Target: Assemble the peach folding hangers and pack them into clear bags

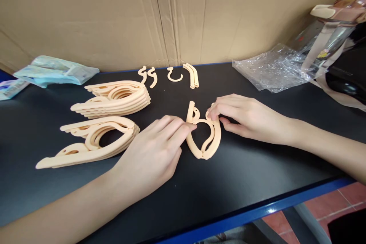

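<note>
A peach plastic folding hanger [203, 137] lies folded on the black table [243, 183]. My left hand [156, 152] pinches its left arm near the top with fingertips closed. My right hand [243, 116] grips its right arm at the top, fingers curled around it. Two stacks of the same peach hanger pieces lie to the left: a far stack [114, 99] and a near stack [91, 141]. Small peach hooks [147, 75] and a curved hook [174, 75] rest near the cardboard, beside some straight curved pieces [192, 75].
A cardboard wall [171, 15] stands behind the table. Clear crumpled plastic bags [268, 70] lie at the back right, next to a bag with a black item [343, 72]. Light blue packets [54, 70] sit at the back left. The table's blue front edge [257, 211] runs lower right.
</note>
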A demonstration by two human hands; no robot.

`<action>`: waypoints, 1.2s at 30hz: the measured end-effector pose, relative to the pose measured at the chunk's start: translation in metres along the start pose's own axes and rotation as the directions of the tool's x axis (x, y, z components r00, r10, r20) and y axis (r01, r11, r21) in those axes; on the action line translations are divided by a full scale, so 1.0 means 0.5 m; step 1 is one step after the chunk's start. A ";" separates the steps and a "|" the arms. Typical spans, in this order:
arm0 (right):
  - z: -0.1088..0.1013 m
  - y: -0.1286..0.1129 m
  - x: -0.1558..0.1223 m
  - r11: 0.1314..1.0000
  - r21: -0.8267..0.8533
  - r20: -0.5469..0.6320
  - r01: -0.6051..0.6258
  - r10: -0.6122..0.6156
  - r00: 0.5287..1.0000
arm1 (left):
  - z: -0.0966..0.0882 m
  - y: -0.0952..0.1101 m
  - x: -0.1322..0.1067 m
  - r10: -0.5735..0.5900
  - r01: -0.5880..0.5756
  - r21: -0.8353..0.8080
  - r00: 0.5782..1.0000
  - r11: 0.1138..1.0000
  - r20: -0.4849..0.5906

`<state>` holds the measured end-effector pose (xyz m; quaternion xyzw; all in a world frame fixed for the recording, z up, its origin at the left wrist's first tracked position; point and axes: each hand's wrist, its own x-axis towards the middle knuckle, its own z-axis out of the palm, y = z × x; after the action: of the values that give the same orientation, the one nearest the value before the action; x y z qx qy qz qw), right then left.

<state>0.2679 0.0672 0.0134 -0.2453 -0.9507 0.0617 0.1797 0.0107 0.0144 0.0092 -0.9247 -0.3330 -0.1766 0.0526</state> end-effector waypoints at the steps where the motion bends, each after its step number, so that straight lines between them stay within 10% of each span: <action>1: 0.001 0.002 0.001 1.000 -0.010 -0.014 0.020 -0.020 1.000 | 0.000 0.000 0.000 0.019 -0.019 0.001 1.000 1.000 -0.014; 16: 0.012 0.008 0.002 0.999 -0.029 -0.101 0.020 -0.023 0.995 | 0.011 0.004 -0.006 0.037 -0.036 -0.227 0.999 0.973 0.000; 23: 0.007 -0.027 0.001 0.960 0.272 -0.094 -0.062 0.090 0.991 | 0.022 -0.002 -0.011 -0.005 0.015 -0.198 0.999 0.980 0.048; 36: 0.004 -0.033 0.009 0.386 0.868 0.198 -0.312 0.307 0.931 | 0.006 0.012 -0.008 -0.034 0.033 -0.226 0.999 0.974 0.000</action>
<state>0.2558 0.0549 0.0162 -0.2869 -0.7140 0.5815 0.2641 0.0128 0.0080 0.0051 -0.9186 -0.3263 -0.2158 -0.0554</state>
